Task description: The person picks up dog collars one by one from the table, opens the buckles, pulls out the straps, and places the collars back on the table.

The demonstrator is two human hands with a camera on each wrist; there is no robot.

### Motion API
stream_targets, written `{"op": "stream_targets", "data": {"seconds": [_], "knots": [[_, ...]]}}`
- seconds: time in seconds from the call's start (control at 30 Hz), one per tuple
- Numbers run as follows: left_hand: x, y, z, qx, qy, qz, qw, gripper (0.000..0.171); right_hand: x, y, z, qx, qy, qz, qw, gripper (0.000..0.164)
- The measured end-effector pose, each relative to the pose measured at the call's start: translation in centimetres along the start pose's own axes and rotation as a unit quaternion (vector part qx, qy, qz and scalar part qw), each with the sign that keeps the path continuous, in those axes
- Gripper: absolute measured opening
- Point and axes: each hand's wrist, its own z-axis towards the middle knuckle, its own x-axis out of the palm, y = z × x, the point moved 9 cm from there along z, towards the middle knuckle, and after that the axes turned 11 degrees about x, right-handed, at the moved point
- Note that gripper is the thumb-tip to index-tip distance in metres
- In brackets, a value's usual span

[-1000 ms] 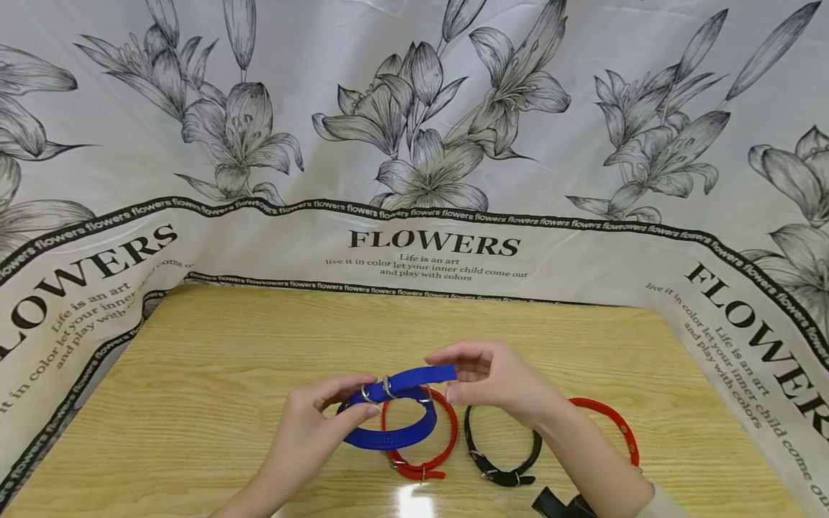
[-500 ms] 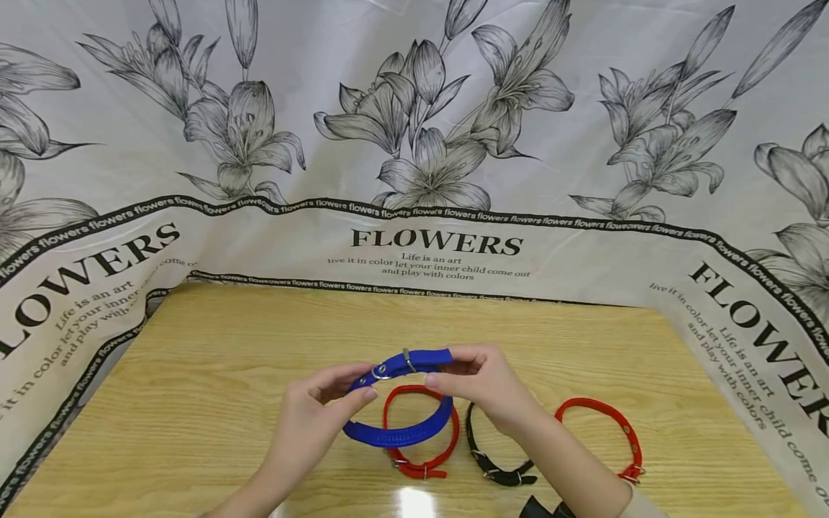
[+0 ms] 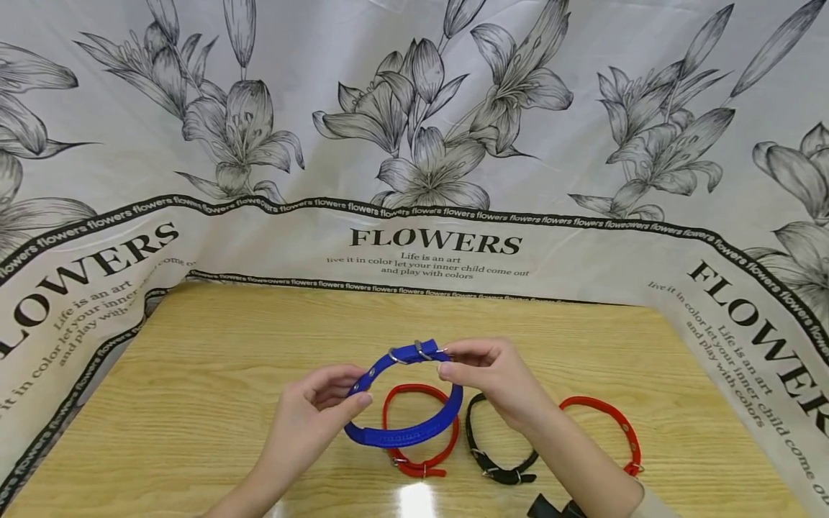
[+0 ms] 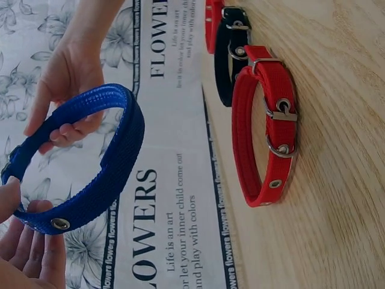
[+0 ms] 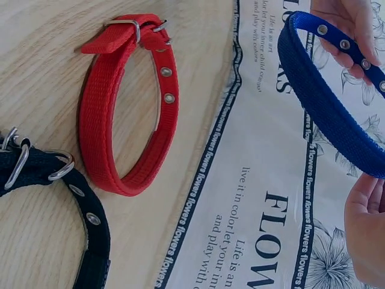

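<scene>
Table (image 3: 214, 338): a yellow wood-grain top is lying under the collars, and a white glare (image 3: 416, 500) is shining near the bottom of the head view.
Cloth (image 3: 583, 270): white fabric is hanging behind the table and along both its sides, carrying grey drawn flowers, black bands and the word FLOWERS; it is creasing slightly.
Blue collar (image 3: 408, 435): it is being held up off the table between the two hands, forming a loop and partly covering the left red collar (image 3: 411, 469) in the head view.
Left hand (image 3: 314, 403): thumb and fingers are pinching the blue collar's left side, close to its metal eyelets (image 5: 344, 44).
Right hand (image 3: 495, 378): thumb and fingers are pinching the other side, next to the metal fittings (image 3: 421, 351); a pale sleeve (image 3: 654, 503) is showing behind the wrist.
Other collars: the left red collar, the black collar (image 3: 501, 475) and the right red collar (image 3: 624, 426) are lying in a row, spaced apart.
Hidden: the right forearm is covering part of the right red collar, and the right hand's fingertips are hiding where they are meeting the strap, so whether the buckle is fastened I cannot tell.
Cut off: a black object (image 3: 542, 506) is running out of the bottom of the head view, too little showing to name; the black collar is leaving the right wrist view's left edge.
</scene>
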Motion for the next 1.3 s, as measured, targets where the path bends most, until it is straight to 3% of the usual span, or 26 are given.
{"op": "stream_targets", "data": {"seconds": [0.2,0.4,0.6,0.93,1.13,1.3], "knots": [[0.6,-1.0,0.1,0.058,0.018,0.021,0.9979,0.021,0.2,-0.4,0.1,0.023,-0.01,-0.014,1.0,0.024],[1.3,-2.2,0.6,0.104,0.032,0.053,0.9926,0.019,0.8,-0.8,0.1,0.036,0.0,-0.038,0.999,0.012],[2.1,-3.1,0.9,0.146,0.055,0.075,0.9849,0.016,1.5,-1.2,0.2,0.062,0.031,-0.07,0.995,0.034],[2.6,-3.6,0.7,0.185,0.061,0.083,0.9774,0.017,2.4,-1.0,0.5,0.08,0.038,-0.094,0.992,0.036],[3.0,-3.8,0.5,0.194,0.072,0.079,0.9752,0.018,2.7,-0.5,0.3,0.061,0.039,-0.141,0.987,0.036],[2.8,-3.7,0.5,0.185,0.075,0.075,0.977,0.017,2.3,0.1,0.1,0.053,0.001,-0.193,0.98,0.03]]}}
